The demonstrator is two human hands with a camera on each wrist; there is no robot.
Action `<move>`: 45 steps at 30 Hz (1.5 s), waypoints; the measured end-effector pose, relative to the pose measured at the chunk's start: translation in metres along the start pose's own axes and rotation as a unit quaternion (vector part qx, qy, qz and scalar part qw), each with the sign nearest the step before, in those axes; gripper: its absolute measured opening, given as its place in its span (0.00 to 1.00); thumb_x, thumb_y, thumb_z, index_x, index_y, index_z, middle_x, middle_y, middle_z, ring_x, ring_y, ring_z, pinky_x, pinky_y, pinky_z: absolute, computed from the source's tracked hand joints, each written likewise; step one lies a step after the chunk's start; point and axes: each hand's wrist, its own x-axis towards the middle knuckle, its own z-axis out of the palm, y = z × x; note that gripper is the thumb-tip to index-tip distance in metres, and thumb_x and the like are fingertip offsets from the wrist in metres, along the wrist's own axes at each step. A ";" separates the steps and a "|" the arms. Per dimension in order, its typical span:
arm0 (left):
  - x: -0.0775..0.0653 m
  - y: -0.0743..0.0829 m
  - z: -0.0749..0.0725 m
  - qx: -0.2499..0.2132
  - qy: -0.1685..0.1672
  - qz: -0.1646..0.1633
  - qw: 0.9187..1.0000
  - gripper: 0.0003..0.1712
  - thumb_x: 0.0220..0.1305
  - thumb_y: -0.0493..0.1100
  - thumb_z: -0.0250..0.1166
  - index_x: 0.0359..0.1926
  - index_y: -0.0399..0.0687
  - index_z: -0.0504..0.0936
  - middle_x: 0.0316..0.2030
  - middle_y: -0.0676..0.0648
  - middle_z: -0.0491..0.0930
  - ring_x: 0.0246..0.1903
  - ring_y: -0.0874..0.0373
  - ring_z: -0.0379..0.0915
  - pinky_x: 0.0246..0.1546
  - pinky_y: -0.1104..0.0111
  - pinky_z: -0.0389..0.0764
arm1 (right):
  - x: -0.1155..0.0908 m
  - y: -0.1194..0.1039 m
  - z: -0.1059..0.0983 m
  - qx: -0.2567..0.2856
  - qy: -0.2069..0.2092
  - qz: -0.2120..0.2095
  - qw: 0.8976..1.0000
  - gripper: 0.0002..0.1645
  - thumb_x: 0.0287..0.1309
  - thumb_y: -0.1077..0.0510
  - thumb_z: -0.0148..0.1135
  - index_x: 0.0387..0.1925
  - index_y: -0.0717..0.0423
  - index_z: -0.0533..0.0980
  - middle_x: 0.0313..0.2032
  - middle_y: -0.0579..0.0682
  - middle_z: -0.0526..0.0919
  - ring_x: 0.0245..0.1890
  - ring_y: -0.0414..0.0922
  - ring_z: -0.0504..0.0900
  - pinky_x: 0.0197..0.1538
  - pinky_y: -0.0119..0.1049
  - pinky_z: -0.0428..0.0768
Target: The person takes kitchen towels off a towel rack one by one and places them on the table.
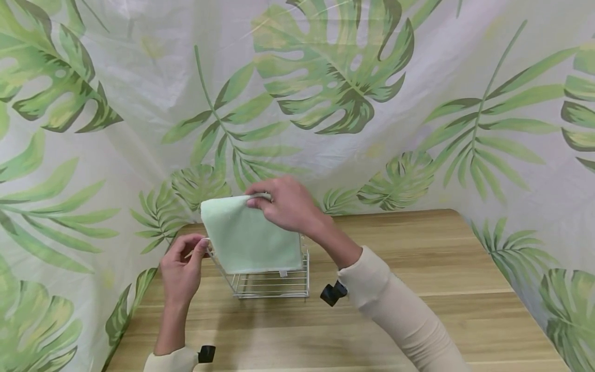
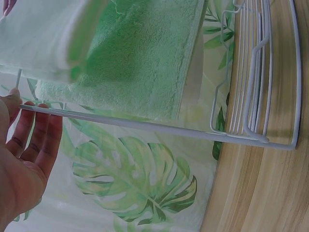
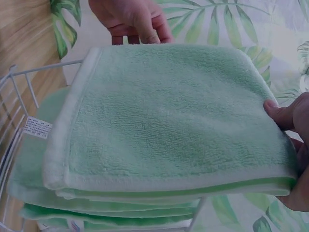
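My right hand (image 1: 290, 203) pinches the top edge of a folded pale green towel (image 1: 255, 237), thumb on one face and fingers behind. In the right wrist view this towel (image 3: 169, 116) has a white-bound edge and spreads broadly in front of the camera. More green cloth (image 3: 36, 169) with a printed white label (image 3: 37, 127) lies beneath it, by the rack's wires. At the upper left end of the white wire rack (image 1: 274, 295), my left hand (image 1: 183, 266) grips the frame. The left wrist view shows thumb and fingertips on its thin rod (image 2: 130, 122), beside the towels.
The rack stands on a wood-grain table (image 1: 395, 315). A leaf-patterned cloth (image 1: 334, 62) hangs behind the table and down its sides. Small black devices sit at both wrists, one by the right sleeve (image 1: 395, 299).
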 end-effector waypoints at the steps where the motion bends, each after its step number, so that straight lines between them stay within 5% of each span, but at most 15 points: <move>1: 0.000 0.000 0.000 0.000 0.000 0.000 1.000 0.05 0.71 0.28 0.68 0.44 0.25 0.84 0.34 0.57 0.85 0.33 0.71 0.85 0.35 0.79 0.88 | 0.000 -0.001 -0.002 0.001 0.003 -0.001 1.000 0.12 0.74 0.51 0.68 0.52 0.48 0.90 0.45 0.45 0.94 0.22 0.36 0.67 0.33 0.29 0.69; 8: 0.000 -0.001 0.000 0.000 -0.002 -0.002 1.000 0.05 0.71 0.27 0.67 0.44 0.24 0.84 0.33 0.60 0.84 0.31 0.70 0.85 0.34 0.79 0.88 | 0.002 -0.004 -0.020 0.017 0.032 -0.007 0.999 0.11 0.74 0.52 0.68 0.51 0.49 0.90 0.50 0.45 0.93 0.21 0.37 0.65 0.36 0.29 0.71; 17: 0.000 -0.001 0.001 -0.005 -0.006 0.000 1.000 0.05 0.72 0.27 0.67 0.44 0.24 0.84 0.32 0.61 0.83 0.31 0.72 0.84 0.34 0.80 0.88 | -0.006 -0.005 -0.049 0.028 0.088 -0.038 0.995 0.08 0.68 0.57 0.73 0.47 0.52 0.91 0.47 0.46 0.94 0.37 0.38 0.86 0.45 0.31 0.81; 32: 0.000 -0.001 0.000 -0.005 -0.012 0.004 1.000 0.05 0.71 0.27 0.67 0.45 0.26 0.85 0.33 0.61 0.84 0.32 0.71 0.85 0.33 0.80 0.88 | -0.031 0.015 -0.086 0.075 0.143 -0.050 0.986 0.05 0.66 0.64 0.74 0.42 0.57 0.91 0.41 0.50 0.94 0.38 0.41 0.89 0.43 0.35 0.83; 45: 0.002 -0.003 -0.002 -0.006 -0.009 0.018 1.000 0.04 0.70 0.25 0.67 0.44 0.24 0.84 0.33 0.62 0.84 0.31 0.68 0.86 0.32 0.80 0.87 | -0.021 0.001 -0.098 0.092 0.189 -0.092 0.973 0.05 0.62 0.66 0.76 0.40 0.59 0.91 0.40 0.52 0.94 0.40 0.43 0.91 0.48 0.32 0.84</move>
